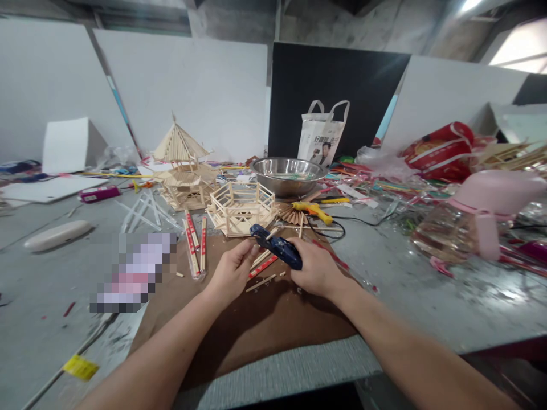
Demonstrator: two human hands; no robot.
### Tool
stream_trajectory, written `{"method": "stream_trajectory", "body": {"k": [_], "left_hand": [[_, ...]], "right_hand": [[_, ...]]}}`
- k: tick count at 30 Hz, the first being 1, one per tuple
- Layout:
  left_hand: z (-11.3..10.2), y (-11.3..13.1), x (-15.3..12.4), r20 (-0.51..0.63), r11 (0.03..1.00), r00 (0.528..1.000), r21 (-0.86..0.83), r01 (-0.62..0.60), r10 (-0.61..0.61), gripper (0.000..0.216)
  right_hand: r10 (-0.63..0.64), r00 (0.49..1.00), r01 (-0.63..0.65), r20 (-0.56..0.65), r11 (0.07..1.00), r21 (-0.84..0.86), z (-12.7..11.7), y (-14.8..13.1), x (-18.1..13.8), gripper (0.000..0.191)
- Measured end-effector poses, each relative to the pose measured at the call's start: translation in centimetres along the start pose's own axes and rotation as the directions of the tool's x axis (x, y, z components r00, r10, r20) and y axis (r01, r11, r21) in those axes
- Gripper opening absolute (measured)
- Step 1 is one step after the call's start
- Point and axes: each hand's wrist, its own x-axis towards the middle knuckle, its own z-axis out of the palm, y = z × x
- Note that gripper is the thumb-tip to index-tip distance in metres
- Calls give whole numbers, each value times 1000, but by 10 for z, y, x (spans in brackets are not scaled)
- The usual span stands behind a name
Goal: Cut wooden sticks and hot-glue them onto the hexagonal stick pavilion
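Observation:
My right hand is wrapped round a dark blue hand cutter, whose head points left toward my other hand. Thumb and fingers of my left hand are pinched together close to the cutter's head. A thin wooden stick shows at the cutter's jaws, in line with that pinch; its near end is hidden by my fingers. Below the hands, a short cut stick and a red-wrapped chopstick packet lie on the brown board. Just beyond stands a railed wooden stick frame.
A pavilion model with a pointed roof stands behind left. Packed chopsticks lie left of my hands. A steel bowl, a yellow glue gun with black cord, and a pink-lidded jug stand beyond and right. A pixelated object lies left.

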Motion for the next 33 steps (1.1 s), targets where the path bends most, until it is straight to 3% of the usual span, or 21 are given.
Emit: {"method": "stream_trajectory", "body": {"k": [8,18,22,27,33], "left_hand": [[0,1,0,-1,1000,1000,13,-2,2,33],[2,-5,-2,-61,986,998,167,16,-5,33],[-2,0,0,-38,999,999,45,18,-16,31],[-5,4,1,82,981,991,-151,120,-108,29],[-6,5,0,235,860,953,-426,279,-193,30]], "right_hand": [[7,1000,-6,13,996,-91,3,2,-1,27],[30,999,-27,23,994,-106,2,-4,-3,21],[7,1000,-6,14,999,-52,1,-3,-1,25],[-32,999,32,17,999,15,0,0,-1,40],[-68,997,67,23,997,43,-2,2,-2,45]]}}
